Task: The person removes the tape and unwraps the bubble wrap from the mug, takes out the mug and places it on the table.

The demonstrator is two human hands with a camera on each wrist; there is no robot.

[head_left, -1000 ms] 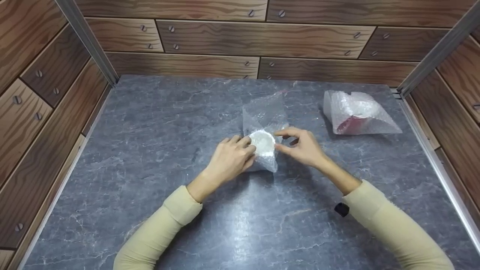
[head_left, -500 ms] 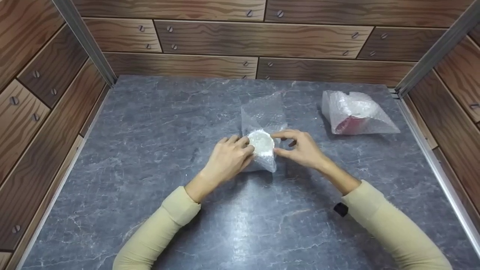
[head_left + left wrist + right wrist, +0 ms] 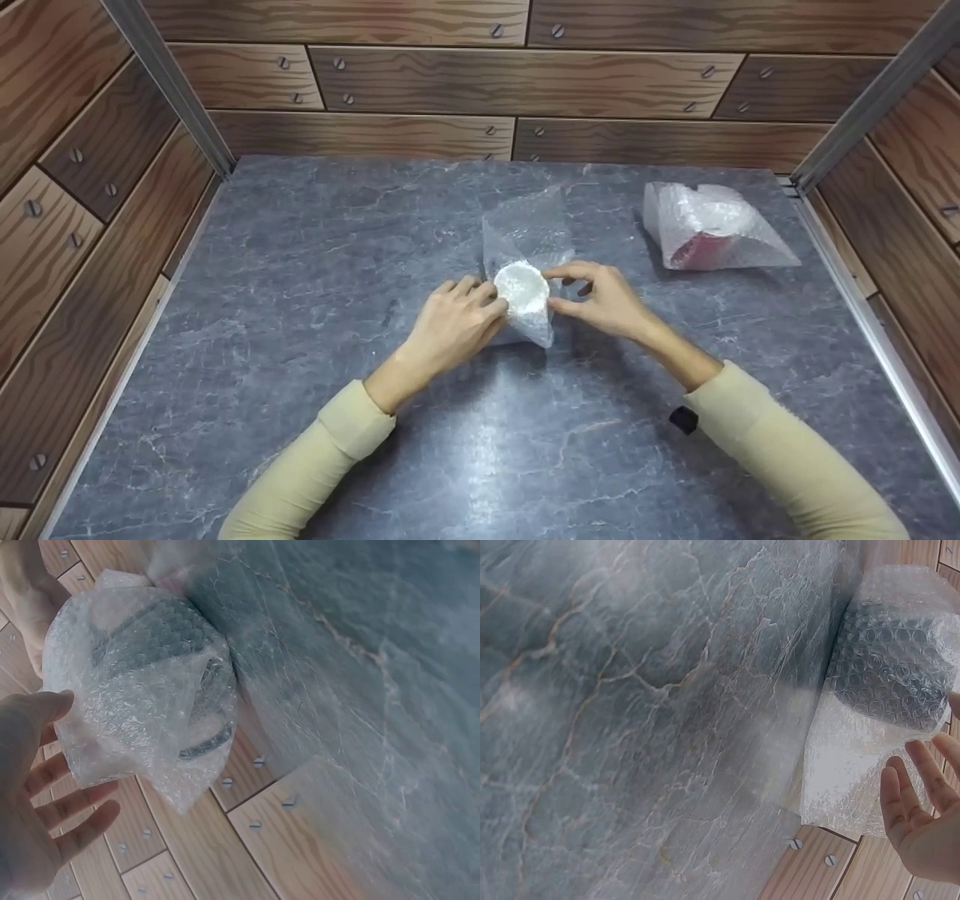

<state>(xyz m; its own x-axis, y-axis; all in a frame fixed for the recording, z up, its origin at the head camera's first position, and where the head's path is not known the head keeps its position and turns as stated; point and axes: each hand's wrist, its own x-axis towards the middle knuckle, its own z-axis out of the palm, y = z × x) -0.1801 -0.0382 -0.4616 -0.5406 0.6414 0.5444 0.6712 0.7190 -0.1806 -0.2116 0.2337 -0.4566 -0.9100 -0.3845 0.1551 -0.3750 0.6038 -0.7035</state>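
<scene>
In the head view, a bubble-wrapped bundle [image 3: 523,289] stands upright mid-table, its round whitish top facing up. Loose bubble wrap [image 3: 529,225] spreads out behind it. My left hand [image 3: 456,319] holds its left side with bent fingers; in the left wrist view the thumb presses the wrap [image 3: 135,701] while other fingers spread below. From the right, my right hand [image 3: 607,304] holds the bundle between thumb and index finger, close to the top rim. The right wrist view shows fingertips right at the bubbled side [image 3: 892,667]. Layers of wrap blur whatever is inside.
A second bubble-wrapped package [image 3: 731,217] with something red inside lies at the back right. The grey marbled table [image 3: 300,247] is bordered by wood-patterned walls [image 3: 420,79] and metal posts [image 3: 176,90]. A small black device [image 3: 684,420] sits by the right sleeve.
The right thumb and index finger have closed in from just beside the bundle to its rim. Otherwise both hands and the bundle stay almost in place.
</scene>
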